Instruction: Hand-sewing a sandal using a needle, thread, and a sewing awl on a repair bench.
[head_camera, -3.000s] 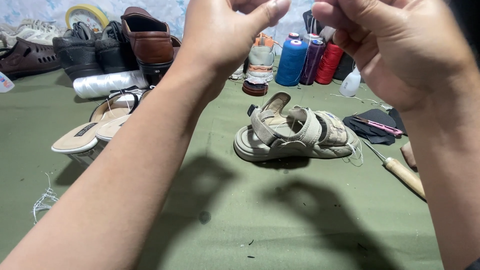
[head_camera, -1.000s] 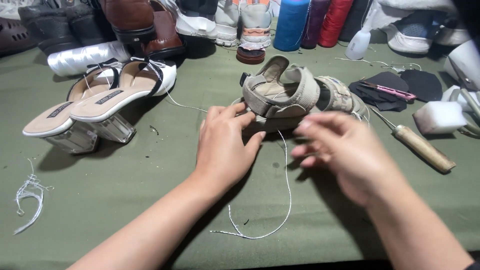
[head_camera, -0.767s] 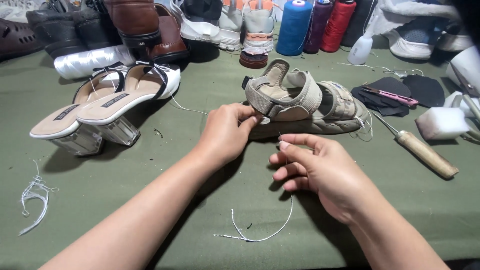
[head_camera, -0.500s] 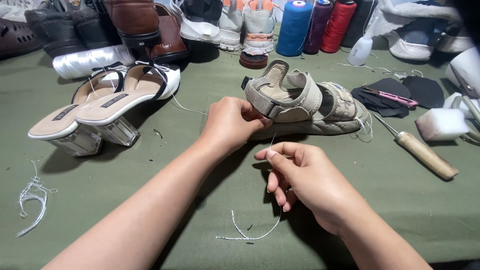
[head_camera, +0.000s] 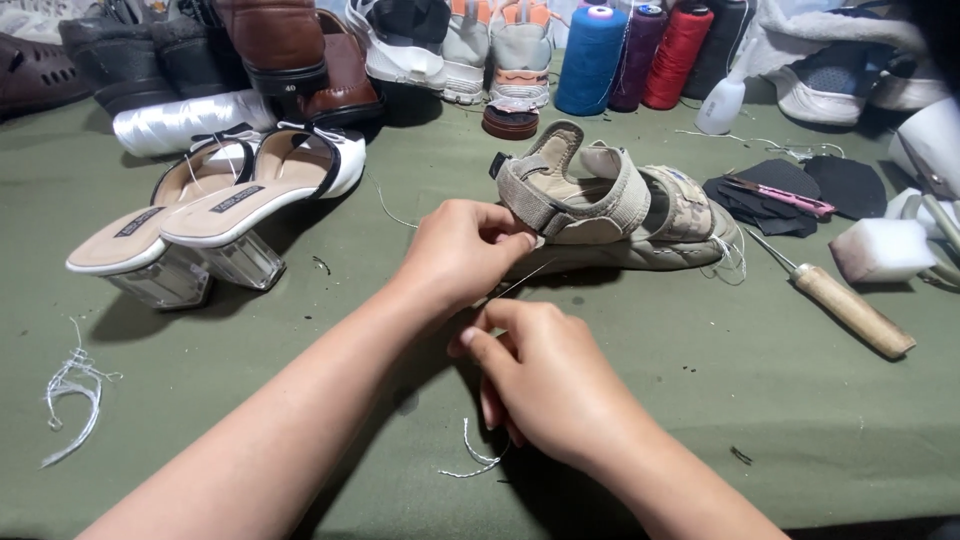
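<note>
Sandal (head_camera: 620, 215) touches the left hand (head_camera: 465, 250) pinching thread (head_camera: 520, 283) — right hand (head_camera: 545, 380) closed on it too.

A sandal (head_camera: 610, 215) is laid at the middle of the table (head_camera: 780, 420). The left hand (head_camera: 465, 250) is set against its heel end, and the right hand (head_camera: 545, 385) is held just in front. A pair of heeled shoes (head_camera: 215, 215) is placed to the left, an awl (head_camera: 845, 305) to the right, and thread spools (head_camera: 640, 55) are stood behind.
</note>
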